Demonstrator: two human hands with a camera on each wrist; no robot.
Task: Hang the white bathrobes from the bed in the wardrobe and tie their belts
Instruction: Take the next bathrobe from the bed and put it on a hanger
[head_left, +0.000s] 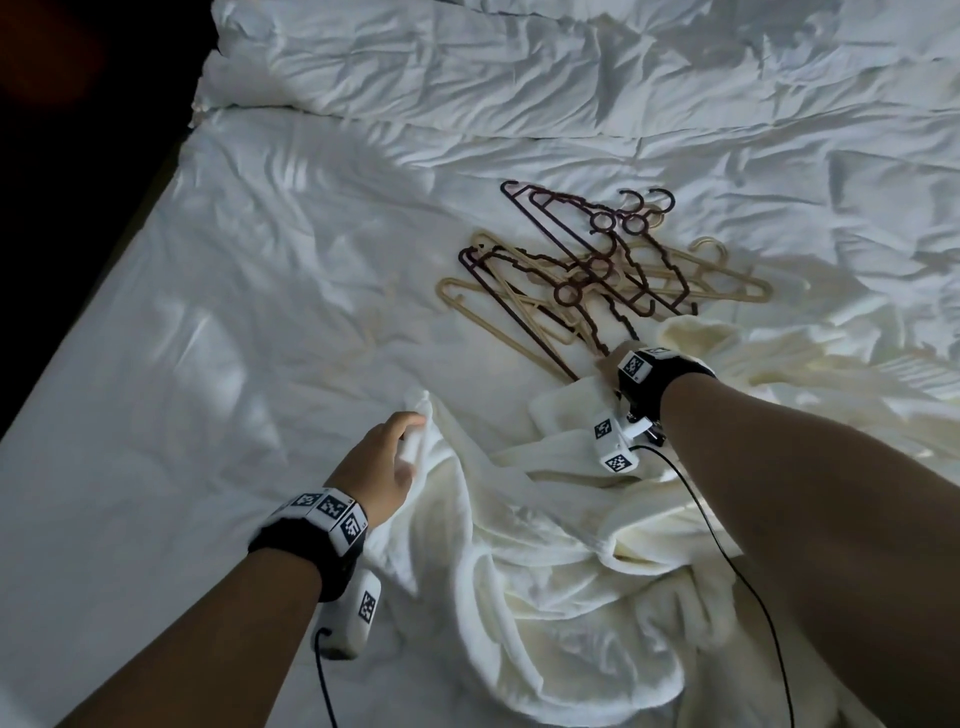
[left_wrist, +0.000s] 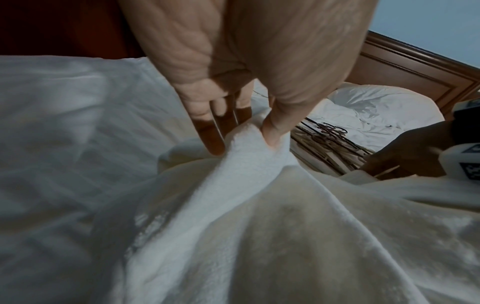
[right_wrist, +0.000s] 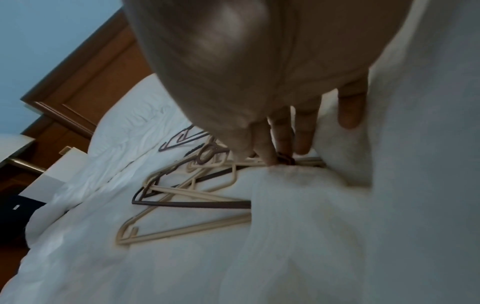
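A cream-white bathrobe (head_left: 545, 571) lies crumpled on the bed at the lower right. My left hand (head_left: 410, 431) pinches a raised fold at its left edge; the left wrist view shows thumb and fingers (left_wrist: 244, 142) closed on that fold of bathrobe (left_wrist: 259, 226). A pile of several dark brown and beige hangers (head_left: 597, 270) lies beyond the robe. My right hand (head_left: 610, 364) reaches to the pile's near end. In the right wrist view its straight fingers (right_wrist: 275, 156) touch the hangers (right_wrist: 187, 185) where the bathrobe (right_wrist: 337, 226) covers them. No belt can be made out.
The white sheet (head_left: 234, 312) spreads out to the left up to the bed's dark left edge. A rumpled duvet (head_left: 519, 67) lies across the far end. A wooden headboard (left_wrist: 415, 70) stands behind it. Black cables (head_left: 727, 561) trail from both wrist cameras.
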